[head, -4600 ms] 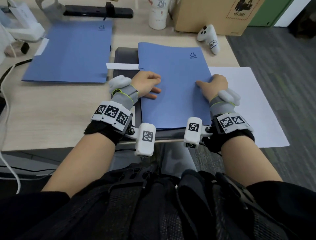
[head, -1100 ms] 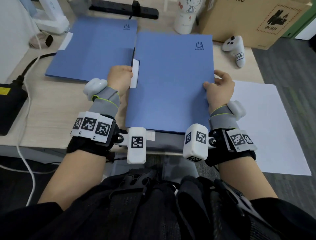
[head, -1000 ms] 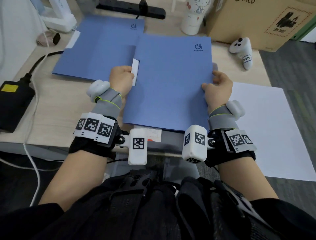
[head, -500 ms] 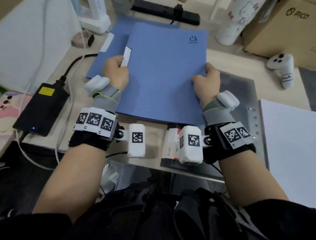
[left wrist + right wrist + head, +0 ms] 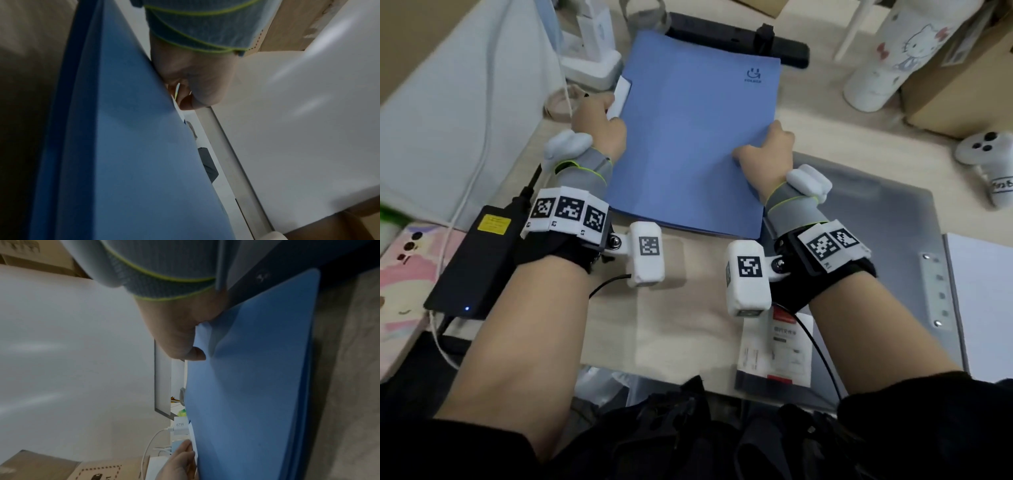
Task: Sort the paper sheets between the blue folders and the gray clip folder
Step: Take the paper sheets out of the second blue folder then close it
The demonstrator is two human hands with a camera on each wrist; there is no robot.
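Note:
A blue folder [image 5: 688, 137] is held flat at the far middle of the desk. My left hand [image 5: 599, 120] grips its left edge by the white tab [image 5: 619, 99]. My right hand [image 5: 767, 150] grips its right edge, thumb on top. A second blue layer [image 5: 68, 113] shows just beneath it in the left wrist view; whether the two touch I cannot tell. The gray clip folder [image 5: 876, 240] lies closed to the right, bearing a white label card [image 5: 777, 353]. A white paper sheet [image 5: 983, 308] lies at the far right.
A black power adapter [image 5: 472, 260] and a pink phone [image 5: 400, 284] sit at the left. A black power strip [image 5: 736, 41] lies behind the folder. A white tumbler [image 5: 893, 51], a cardboard box [image 5: 962, 68] and a white controller [image 5: 989, 161] stand at the back right.
Both hands have carried the blue folder left and away, off the gray clip folder and over the other blue folder. The gray folder now lies uncovered.

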